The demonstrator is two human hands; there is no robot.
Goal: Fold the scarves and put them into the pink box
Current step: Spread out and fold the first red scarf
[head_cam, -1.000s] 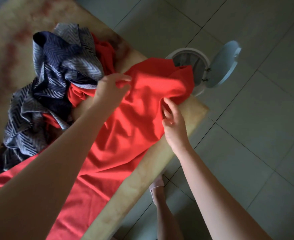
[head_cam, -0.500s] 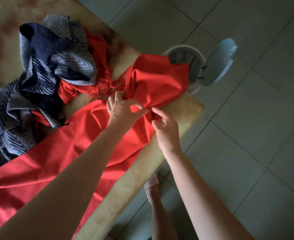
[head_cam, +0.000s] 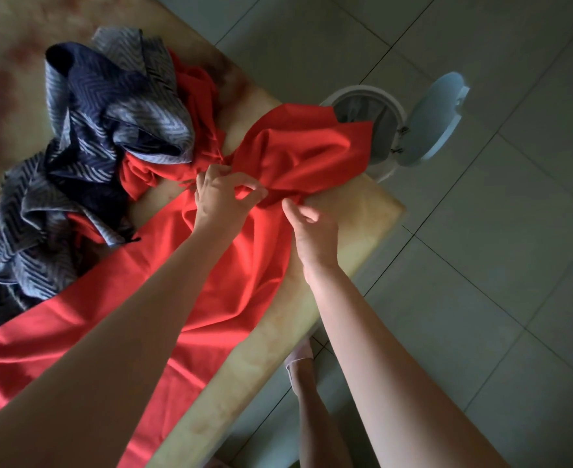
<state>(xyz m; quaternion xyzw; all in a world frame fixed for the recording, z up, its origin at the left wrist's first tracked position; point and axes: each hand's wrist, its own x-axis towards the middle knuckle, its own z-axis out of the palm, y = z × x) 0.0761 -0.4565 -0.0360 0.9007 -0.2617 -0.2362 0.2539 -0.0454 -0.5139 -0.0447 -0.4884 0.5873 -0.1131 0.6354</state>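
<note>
A long red scarf lies stretched along the table's right edge, its far end bunched up near the corner. My left hand pinches a fold of this red cloth between thumb and fingers. My right hand sits just right of it, fingers curled at the same gathered spot of the scarf. A crumpled navy and grey zigzag scarf is heaped at the left, with more red fabric tucked behind it. No pink box is in view.
The beige marbled table ends in a corner just right of my hands. Beyond that corner, on the grey tiled floor, stands a white bin with its lid open. My leg and a pale shoe show below the table edge.
My hands came together from the scarf's far end toward its middle, gathering the red cloth into a bunch. The far end now lies crumpled near the table corner.
</note>
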